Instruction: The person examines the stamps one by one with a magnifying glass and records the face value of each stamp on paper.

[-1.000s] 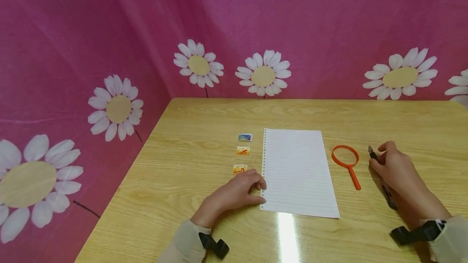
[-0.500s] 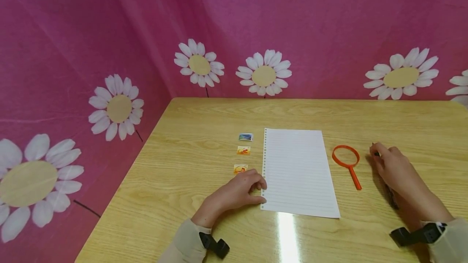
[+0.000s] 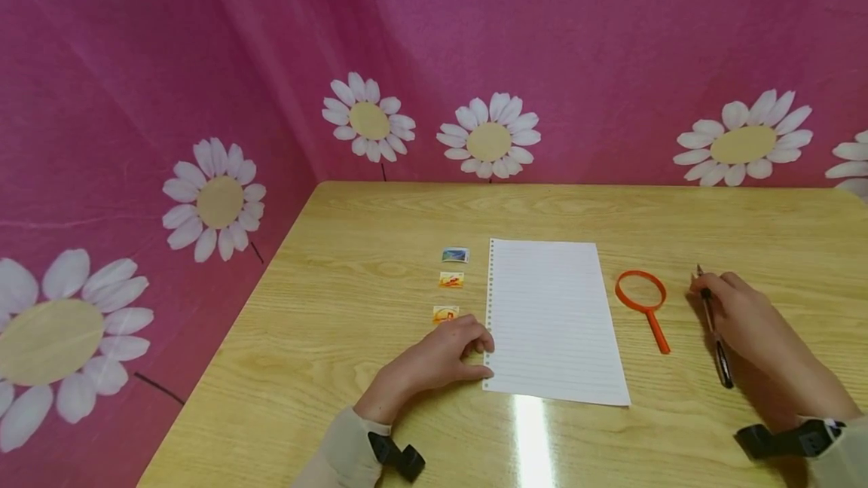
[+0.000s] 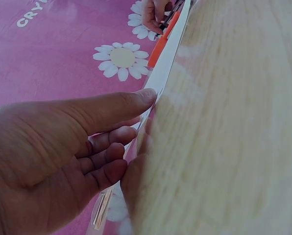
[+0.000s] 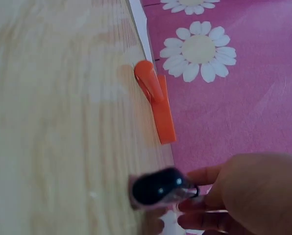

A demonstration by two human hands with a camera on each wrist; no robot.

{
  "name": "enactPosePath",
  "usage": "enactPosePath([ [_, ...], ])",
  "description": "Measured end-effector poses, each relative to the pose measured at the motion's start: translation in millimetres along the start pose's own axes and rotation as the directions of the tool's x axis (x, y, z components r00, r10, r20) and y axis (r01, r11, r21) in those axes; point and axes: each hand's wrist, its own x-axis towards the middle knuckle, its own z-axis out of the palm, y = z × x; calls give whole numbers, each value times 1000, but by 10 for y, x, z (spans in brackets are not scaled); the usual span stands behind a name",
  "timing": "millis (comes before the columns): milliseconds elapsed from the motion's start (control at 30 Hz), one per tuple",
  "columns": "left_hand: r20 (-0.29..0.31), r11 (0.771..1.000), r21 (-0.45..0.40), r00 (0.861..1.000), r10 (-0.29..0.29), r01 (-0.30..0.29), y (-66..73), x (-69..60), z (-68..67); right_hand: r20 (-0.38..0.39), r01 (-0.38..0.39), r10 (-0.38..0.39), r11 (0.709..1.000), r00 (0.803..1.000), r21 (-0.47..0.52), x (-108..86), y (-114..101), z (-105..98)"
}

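right hand point(image 3: 753, 316): pen point(image 3: 722, 361) | left hand point(image 3: 441, 352): at paper point(image 3: 552, 315) edge | table point(image 3: 305, 398): stamps point(image 3: 455, 255), magnifier point(image 3: 655, 327)

The left hand point(image 4: 48, 152) touches the edge of the white paper point(image 4: 166, 68) with its thumb, fingers loosely curled. Near an orange handle point(image 4: 160, 46), the right hand point(image 4: 153, 14) holds a dark pen point(image 4: 164, 23) before daisy-printed pink cloth point(image 4: 53, 63).

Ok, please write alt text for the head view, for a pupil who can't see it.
A person's right hand holds a pen beside an orange magnifying glass, while the left hand touches the left edge of a lined sheet. Three small pictures lie left of the sheet on a wooden table, before a pink daisy-patterned backdrop.
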Motion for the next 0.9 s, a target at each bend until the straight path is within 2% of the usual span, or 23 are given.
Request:
enactPosePath([
  [133,1,1000,4,1000,0,0,-1,-2,-9,-17,41,-41,999,999,-12,-24,45,-21],
  [467,-1,1000,-4,1000,0,0,-19,-7,-2,-164,102,-108,994,980,-45,-68,158,14],
  [567,-1,1000,-10,1000,2,-2,-19,-14,2,-176,96,-98,995,979,-20,-81,183,10],
  [633,-1,1000,-14,1000,3,-3,-16,-18,4,-172,74,-67,997,983,36,-89,184,2],
  [733,-1,1000,-15,1000,5,-5,-12,-26,6,-132,-4,27,985,991,173,-104,152,-10],
  [800,-1,1000,-14,1000,7,-7,-14,-28,11,-105,-74,105,962,989,264,-117,119,-16],
  [900,-2,1000,-14,1000,5,-6,-21,-28,21,-85,-158,207,907,975,390,-143,82,-15],
])
